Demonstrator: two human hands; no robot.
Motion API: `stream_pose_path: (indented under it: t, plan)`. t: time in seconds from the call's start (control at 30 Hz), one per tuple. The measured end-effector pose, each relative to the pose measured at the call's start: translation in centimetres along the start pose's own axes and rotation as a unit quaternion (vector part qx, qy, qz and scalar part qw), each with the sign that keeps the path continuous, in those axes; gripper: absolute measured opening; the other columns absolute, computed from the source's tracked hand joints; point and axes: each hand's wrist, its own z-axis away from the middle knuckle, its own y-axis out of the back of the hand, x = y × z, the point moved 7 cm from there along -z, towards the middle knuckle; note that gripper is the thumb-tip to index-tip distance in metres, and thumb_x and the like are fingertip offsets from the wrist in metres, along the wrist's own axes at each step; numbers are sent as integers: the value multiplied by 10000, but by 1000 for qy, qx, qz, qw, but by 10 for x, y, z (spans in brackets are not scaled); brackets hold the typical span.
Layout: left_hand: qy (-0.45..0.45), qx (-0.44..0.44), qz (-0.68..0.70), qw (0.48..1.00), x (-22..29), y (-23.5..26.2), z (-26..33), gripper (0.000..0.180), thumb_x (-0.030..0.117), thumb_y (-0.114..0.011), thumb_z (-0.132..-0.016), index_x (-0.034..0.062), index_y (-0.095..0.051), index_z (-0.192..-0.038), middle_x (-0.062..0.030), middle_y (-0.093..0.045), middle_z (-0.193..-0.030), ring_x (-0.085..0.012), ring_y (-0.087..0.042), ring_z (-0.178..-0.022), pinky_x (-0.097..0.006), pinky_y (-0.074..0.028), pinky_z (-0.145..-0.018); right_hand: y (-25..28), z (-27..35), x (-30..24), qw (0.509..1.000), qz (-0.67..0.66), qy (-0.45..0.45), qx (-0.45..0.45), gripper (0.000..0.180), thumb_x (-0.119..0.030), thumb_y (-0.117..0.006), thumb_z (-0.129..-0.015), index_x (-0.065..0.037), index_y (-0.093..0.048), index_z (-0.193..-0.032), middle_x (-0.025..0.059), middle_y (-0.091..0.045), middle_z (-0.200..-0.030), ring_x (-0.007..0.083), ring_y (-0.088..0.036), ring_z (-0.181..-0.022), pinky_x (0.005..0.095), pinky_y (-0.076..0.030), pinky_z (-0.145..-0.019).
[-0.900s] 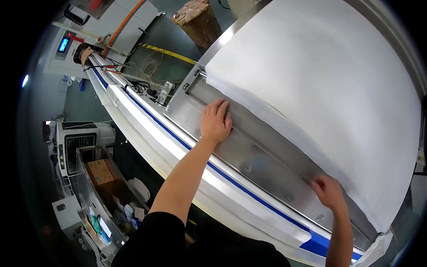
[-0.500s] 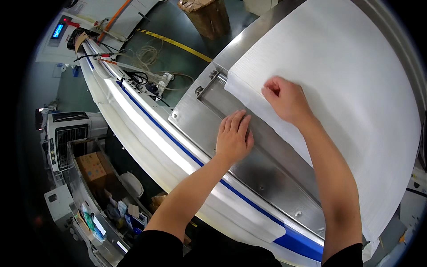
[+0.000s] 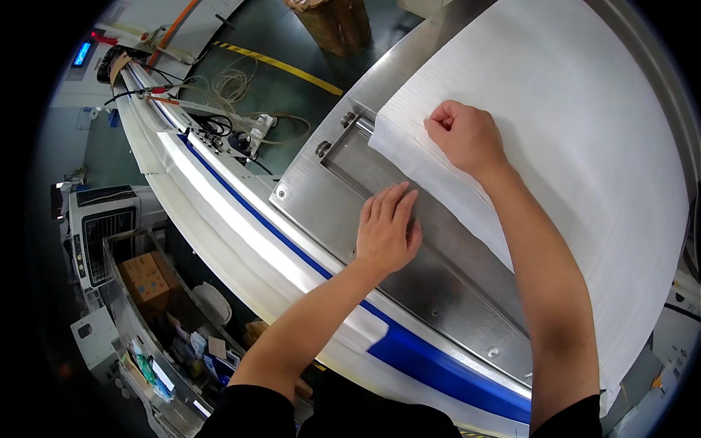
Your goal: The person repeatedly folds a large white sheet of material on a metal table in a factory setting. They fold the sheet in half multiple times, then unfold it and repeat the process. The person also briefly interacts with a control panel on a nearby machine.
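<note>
My right hand (image 3: pixel 467 139) is closed near the far left edge of a wide white sheet (image 3: pixel 577 139). Its fingertips pinch at a crease line in the sheet, though what lies inside the curled fingers is mostly hidden. Below that line a thinner white layer hangs over the metal. Flat on the steel table surface (image 3: pixel 314 197) rests my left hand (image 3: pixel 387 230), fingers stretched, holding nothing. A recessed slot (image 3: pixel 358 164) in the steel runs between it and the sheet's edge.
Along the table's near side runs a long rail with a blue strip (image 3: pixel 438 365) and white material (image 3: pixel 241 241). Cables and tubing (image 3: pixel 230 87) lie beyond on the floor. A cardboard box (image 3: pixel 144 281) sits in a metal cart at left, near an air cooler (image 3: pixel 106 226).
My right hand has moved slightly farther away, and the sheet's crease line shows more clearly beneath it. My left hand stays on the steel. More of the blue strip is uncovered along the rail.
</note>
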Motion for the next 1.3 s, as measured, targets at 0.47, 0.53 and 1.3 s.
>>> stream_pose_path:
  t: [0.47,0.53,1.3]
  plan:
    - [-133,89,-118,980,-34,24,-90,544,46,-584,-705,148,-511,-1235,-67,-484,-1306,-253,-449,-1223,-415,-306,-1038,6,3,3,994,47,60,73,108,-207,-627,-774,-108,-635,-730,62,-646,-671,269,-620,-614,370,-493,-570]
    - [-135,93,-121,979,-35,23,-89,521,58,-591,-691,151,-533,-1200,-60,-497,-1288,-247,-465,-1207,-408,-323,-1024,6,3,2,994,44,65,76,110,-208,-626,-773,-109,-635,-727,62,-647,-671,266,-619,-608,371,-492,-567]
    - [-128,83,-137,979,-37,49,-68,374,115,-657,-613,146,-608,-983,-36,-554,-1091,-246,-509,-1099,-414,-361,-952,6,5,-2,998,24,33,54,116,-227,-605,-807,-121,-639,-773,71,-655,-713,281,-629,-663,378,-495,-588]
